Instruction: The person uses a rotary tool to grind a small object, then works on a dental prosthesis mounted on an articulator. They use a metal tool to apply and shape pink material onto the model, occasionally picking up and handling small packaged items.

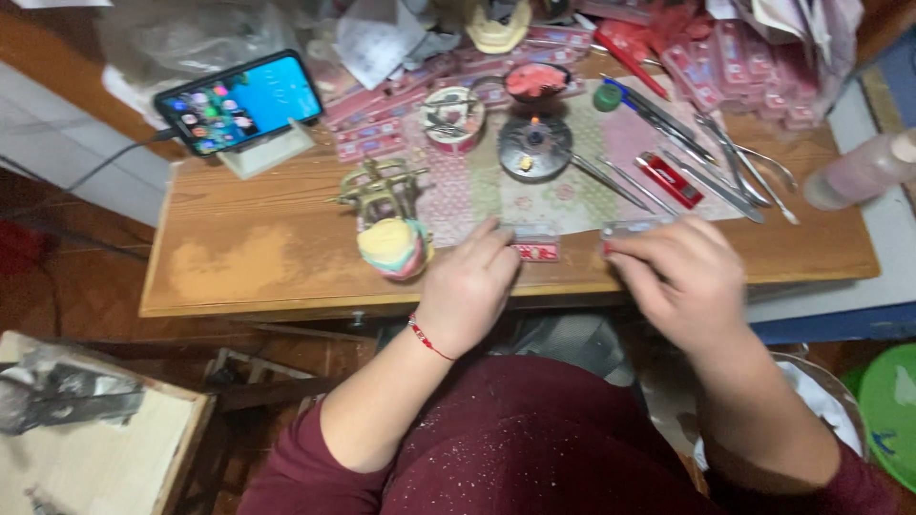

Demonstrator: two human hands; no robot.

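Small red-and-clear flat pack lies at the near edge of the wooden table, at about 6 o'clock from the round dark dish and touching the fingertips of the left hand. A second clear strip-like pack sits just at 12 o'clock of the right hand, partly under its fingers.

Packages: a heap of flat pink-red rectangular packs at 1 o'clock of the table, more of the same in a row at 11 o'clock, beside a round tape-like tin. A small red oblong case lies among metal hand tools on the patterned cloth. Green cap at 12 o'clock. Phone with lit screen stands on a pale stand, 10 o'clock. A pale pink bottle lies at 3 o'clock.

Brass hinged frame and a yellow-pink-green model sit just at 9 o'clock of the left hand.

Left hand: palm down, fingers extended forward and lightly curled, tips on the red pack; not closed round it. Red cord on the wrist.
Right hand: palm down, fingers bent, motion-blurred; tips pinching or pressing the clear pack, cannot tell which.
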